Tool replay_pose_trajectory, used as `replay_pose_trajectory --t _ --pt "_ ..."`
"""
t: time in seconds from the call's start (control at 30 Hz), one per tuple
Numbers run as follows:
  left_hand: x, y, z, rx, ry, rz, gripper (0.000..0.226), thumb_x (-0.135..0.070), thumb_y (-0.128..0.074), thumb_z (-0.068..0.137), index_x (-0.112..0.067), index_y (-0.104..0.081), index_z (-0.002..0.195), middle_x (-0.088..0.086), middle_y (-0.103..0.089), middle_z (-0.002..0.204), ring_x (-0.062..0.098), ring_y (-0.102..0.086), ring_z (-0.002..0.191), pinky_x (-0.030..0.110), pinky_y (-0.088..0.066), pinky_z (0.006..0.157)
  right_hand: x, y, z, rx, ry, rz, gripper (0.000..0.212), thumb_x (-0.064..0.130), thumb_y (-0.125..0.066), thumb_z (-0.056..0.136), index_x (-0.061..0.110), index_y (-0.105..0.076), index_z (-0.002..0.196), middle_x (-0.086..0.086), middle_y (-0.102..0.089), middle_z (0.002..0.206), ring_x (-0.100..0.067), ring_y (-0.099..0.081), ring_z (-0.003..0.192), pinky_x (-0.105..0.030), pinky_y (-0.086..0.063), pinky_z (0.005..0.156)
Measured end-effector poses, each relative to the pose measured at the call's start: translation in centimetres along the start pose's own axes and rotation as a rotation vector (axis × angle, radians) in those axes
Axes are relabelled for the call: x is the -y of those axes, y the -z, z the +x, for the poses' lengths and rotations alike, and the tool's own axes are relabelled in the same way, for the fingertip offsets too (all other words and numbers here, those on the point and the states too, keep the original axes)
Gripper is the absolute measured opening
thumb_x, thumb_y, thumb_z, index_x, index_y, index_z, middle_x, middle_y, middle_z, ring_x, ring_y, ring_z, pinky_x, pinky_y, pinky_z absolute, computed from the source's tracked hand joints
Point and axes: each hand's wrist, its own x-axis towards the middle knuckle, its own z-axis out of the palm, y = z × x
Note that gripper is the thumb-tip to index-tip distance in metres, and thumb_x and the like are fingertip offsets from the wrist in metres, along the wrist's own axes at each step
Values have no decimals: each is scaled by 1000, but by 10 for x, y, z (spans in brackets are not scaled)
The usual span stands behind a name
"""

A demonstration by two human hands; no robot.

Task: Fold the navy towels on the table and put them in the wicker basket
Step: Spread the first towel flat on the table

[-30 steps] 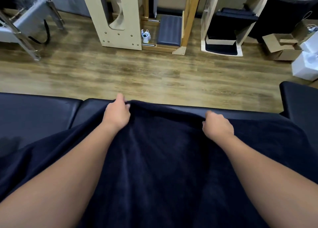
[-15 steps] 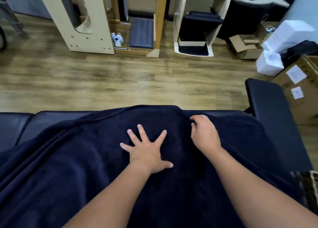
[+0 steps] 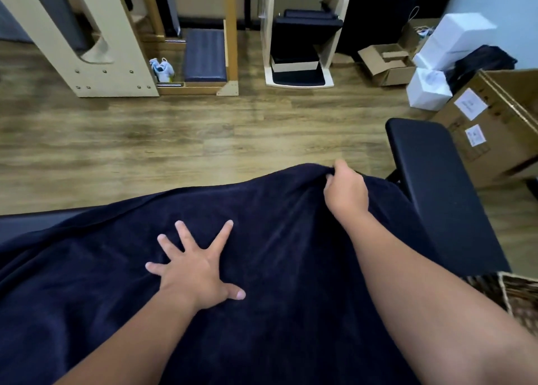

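A large navy towel (image 3: 96, 268) lies spread over the dark padded table (image 3: 26, 221) and fills the lower half of the view. My left hand (image 3: 198, 271) presses flat on the towel's middle with fingers spread wide. My right hand (image 3: 346, 192) grips the towel's far edge at the right, fingers curled round the cloth. A corner of the wicker basket (image 3: 521, 297) shows at the right edge, below the table's end.
A black padded panel (image 3: 442, 186) juts out on the right, beside the towel. Beyond the table lies wood floor (image 3: 174, 140), with wooden frames (image 3: 87, 44), a white stand (image 3: 300, 35), cardboard boxes (image 3: 495, 128) and white boxes (image 3: 431, 90) at the back and right.
My left hand let go of the far edge and came down flat on the towel's middle. My right hand slid right along the far edge, still gripping it. The view swung to the right.
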Motion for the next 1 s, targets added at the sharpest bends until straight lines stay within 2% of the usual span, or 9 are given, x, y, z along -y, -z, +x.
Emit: replay_pose_trajectory --t 0.07,0.13,0.23,0.37,0.47,0.6,0.7,0.9,1.0 --pt "-4 2 2 22 19 11 139 -82 -77 54 -68 40 128 25 43 152 60 23 142 80 -18 106 -2 -2 4 32 41 76 26 14 -51 99 19 -51 125 -4 -60 112 -33 -55 112 -46 -45 87" --pt "-6 3 3 35 29 7 140 -81 -78 54 -68 41 127 24 45 151 59 24 143 81 -17 107 -8 -5 2 160 19 -14 49 15 -54 96 28 -41 142 2 -54 132 -29 -45 128 -58 -34 106" --pt "-6 2 3 35 22 2 139 -82 -77 54 -68 41 127 23 45 151 58 23 143 80 -18 108 -31 -6 -5 240 -30 -170 45 40 -46 102 34 -40 146 2 -33 156 -29 -18 148 -72 -19 109" --pt "-6 2 2 27 19 9 139 -84 -75 54 -67 43 126 24 43 152 59 21 144 79 -20 107 -70 1 -13 266 -182 -138 57 60 -33 100 49 -17 154 8 -3 168 -31 6 154 -83 -3 105" --pt "-7 2 2 11 17 23 139 -86 -73 54 -66 45 125 24 42 152 59 20 144 79 -22 107 -81 5 -24 192 -183 -123 66 60 -34 100 37 -13 159 2 -4 169 -32 5 154 -82 -6 108" --pt "-6 0 3 5 14 19 138 -85 -73 54 -67 44 125 23 43 153 59 21 144 79 -21 107 -90 7 -62 52 43 -98 59 50 -45 101 27 -33 153 3 -17 166 -29 -4 154 -73 -12 114" --pt "-6 0 3 9 24 20 138 -85 -74 53 -69 43 124 22 43 153 58 21 144 80 -19 107 -102 7 -111 29 -33 -12 57 47 -50 99 25 -39 150 1 -23 164 -28 -12 152 -69 -17 117" --pt "-9 2 -5 1 59 -26 133 -83 -75 58 -72 40 124 18 43 155 52 26 146 80 -9 109 -148 7 -210 67 -83 -109 70 54 -48 98 29 -23 158 -5 -13 167 -29 -4 155 -65 -10 118" --pt "-14 -4 -19 -108 33 53 127 -78 -70 70 -59 32 142 21 33 160 46 21 149 78 -5 109 -155 15 -248 102 -166 -145 75 56 -48 97 29 -17 159 -6 -10 168 -30 0 155 -67 -12 118"
